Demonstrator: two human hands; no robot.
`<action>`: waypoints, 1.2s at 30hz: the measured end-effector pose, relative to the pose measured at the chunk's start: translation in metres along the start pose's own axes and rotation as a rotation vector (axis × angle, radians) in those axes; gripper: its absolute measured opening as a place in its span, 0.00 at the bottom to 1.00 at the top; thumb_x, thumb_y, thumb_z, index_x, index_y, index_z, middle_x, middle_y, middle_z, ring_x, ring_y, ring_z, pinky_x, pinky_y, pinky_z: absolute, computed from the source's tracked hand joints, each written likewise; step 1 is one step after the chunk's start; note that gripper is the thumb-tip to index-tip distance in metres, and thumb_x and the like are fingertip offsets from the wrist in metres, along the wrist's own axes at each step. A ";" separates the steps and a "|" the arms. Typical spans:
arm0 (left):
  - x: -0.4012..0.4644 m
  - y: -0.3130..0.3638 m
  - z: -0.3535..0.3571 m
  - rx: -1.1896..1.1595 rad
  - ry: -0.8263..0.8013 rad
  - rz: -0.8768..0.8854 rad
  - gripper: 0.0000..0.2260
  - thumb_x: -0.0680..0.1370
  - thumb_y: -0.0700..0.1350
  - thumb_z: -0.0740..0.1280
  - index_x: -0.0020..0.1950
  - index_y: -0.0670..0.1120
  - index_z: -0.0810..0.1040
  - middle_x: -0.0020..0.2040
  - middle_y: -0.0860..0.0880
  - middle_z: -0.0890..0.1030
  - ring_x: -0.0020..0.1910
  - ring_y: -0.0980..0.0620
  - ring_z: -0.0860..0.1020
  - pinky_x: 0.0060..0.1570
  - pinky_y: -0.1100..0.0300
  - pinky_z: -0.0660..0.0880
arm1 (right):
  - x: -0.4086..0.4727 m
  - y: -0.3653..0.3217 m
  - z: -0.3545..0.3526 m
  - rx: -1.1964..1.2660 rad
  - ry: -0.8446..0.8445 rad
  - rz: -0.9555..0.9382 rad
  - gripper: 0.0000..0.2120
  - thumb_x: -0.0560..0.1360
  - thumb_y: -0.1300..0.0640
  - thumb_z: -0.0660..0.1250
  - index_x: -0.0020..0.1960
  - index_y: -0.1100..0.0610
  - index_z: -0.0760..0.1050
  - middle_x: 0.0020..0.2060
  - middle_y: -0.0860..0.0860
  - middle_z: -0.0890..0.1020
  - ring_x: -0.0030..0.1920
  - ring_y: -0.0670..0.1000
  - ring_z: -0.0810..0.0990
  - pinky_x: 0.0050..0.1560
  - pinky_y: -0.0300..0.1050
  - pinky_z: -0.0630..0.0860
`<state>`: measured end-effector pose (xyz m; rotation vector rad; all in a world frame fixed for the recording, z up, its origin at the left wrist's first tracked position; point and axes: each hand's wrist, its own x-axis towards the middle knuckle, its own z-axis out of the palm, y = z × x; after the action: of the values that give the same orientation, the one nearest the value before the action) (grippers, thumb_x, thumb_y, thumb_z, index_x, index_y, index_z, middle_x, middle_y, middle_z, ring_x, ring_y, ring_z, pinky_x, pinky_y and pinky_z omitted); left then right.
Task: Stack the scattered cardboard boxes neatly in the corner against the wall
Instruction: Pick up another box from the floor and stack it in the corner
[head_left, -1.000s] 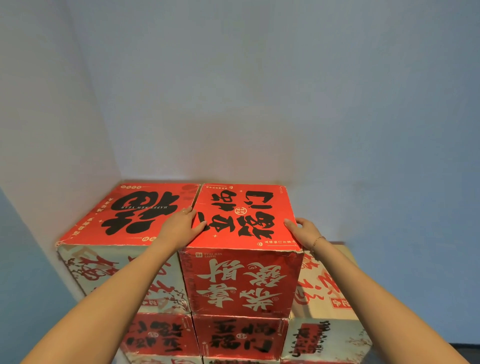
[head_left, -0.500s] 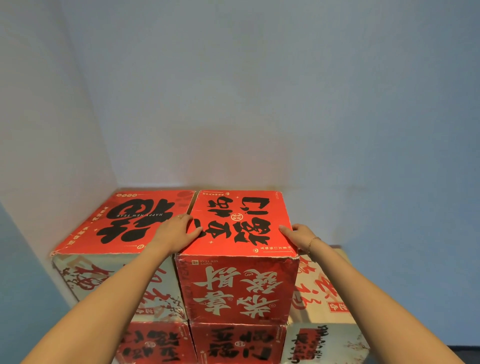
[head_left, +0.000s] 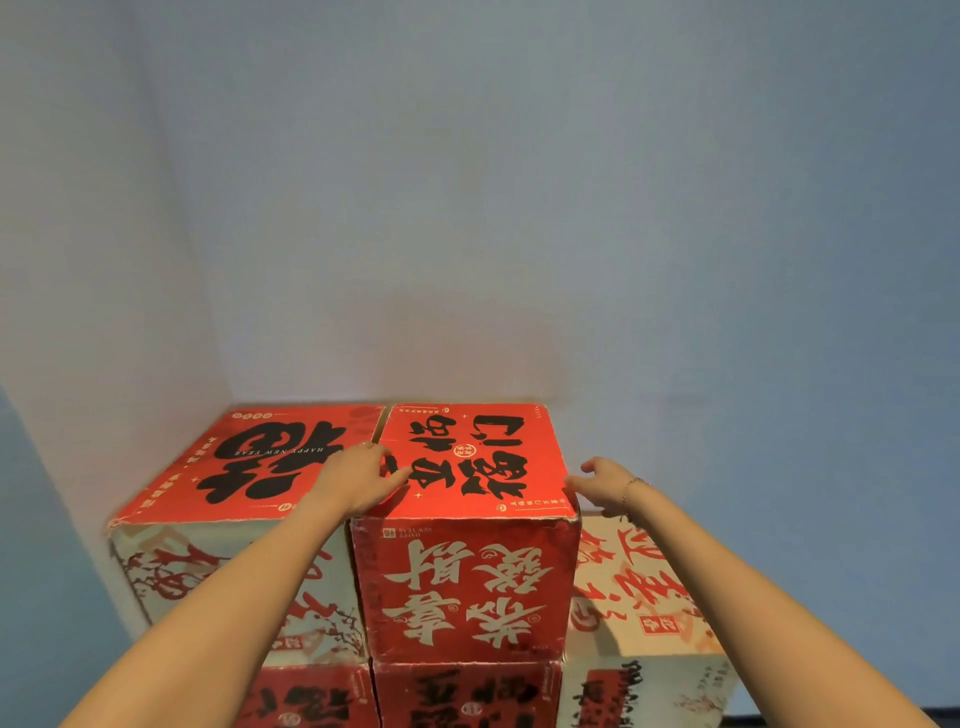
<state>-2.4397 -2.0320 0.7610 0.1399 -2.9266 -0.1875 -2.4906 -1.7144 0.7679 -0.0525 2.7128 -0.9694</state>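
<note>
So the biggest thing in view is the pale blue-grey wall (head_left: 571, 208), meeting a side wall (head_left: 78, 260) to form the corner at back left. Tucked right into that corner is the stack of cardboard boxes (head_left: 363, 686), at least two layers high. On the top layer, the left box (head_left: 244, 467) has a red lid with big black lettering and a pale front with red branch artwork, and it sits against the side wall. Touching its right side is the red top box (head_left: 467, 587), red on the lid and on the front, back edge up against the wall. To the right of that, a step lower, there's a cream box (head_left: 644, 587) with red brush characters on top. Under the top layer you can see the red fronts of lower boxes, cut off by the frame.

Left hand (head_left: 358, 475) lies flat on the red top box's lid at the left edge, fingers fairly straight, thumb out across the lid. Right hand (head_left: 602, 483) is at the box's right top edge, fingers loosely spread, fingertips just touching the corner, not gripping. A thin bracelet (head_left: 635, 484) sits on that wrist.
</note>
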 end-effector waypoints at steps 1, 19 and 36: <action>0.000 0.006 -0.002 0.006 0.013 0.023 0.22 0.77 0.62 0.59 0.59 0.48 0.78 0.58 0.48 0.80 0.56 0.48 0.78 0.55 0.53 0.75 | -0.005 0.002 -0.004 -0.031 0.021 -0.009 0.28 0.78 0.48 0.60 0.73 0.61 0.59 0.69 0.57 0.68 0.65 0.57 0.72 0.56 0.48 0.75; -0.040 0.279 0.033 -0.103 -0.075 0.612 0.23 0.79 0.60 0.58 0.65 0.46 0.75 0.66 0.47 0.75 0.64 0.49 0.73 0.62 0.53 0.69 | -0.196 0.183 -0.089 0.059 0.267 0.313 0.25 0.78 0.48 0.60 0.71 0.57 0.64 0.68 0.56 0.70 0.63 0.57 0.73 0.58 0.49 0.74; -0.316 0.659 0.037 -0.249 -0.449 1.223 0.23 0.78 0.60 0.60 0.68 0.48 0.72 0.68 0.48 0.73 0.66 0.47 0.71 0.64 0.52 0.70 | -0.612 0.425 -0.163 0.166 0.616 0.919 0.21 0.77 0.50 0.60 0.62 0.65 0.72 0.52 0.56 0.78 0.41 0.52 0.72 0.41 0.43 0.69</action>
<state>-2.1931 -1.3434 0.7520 -1.8293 -2.7314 -0.3862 -1.9185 -1.2096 0.7634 1.5849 2.5733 -0.9675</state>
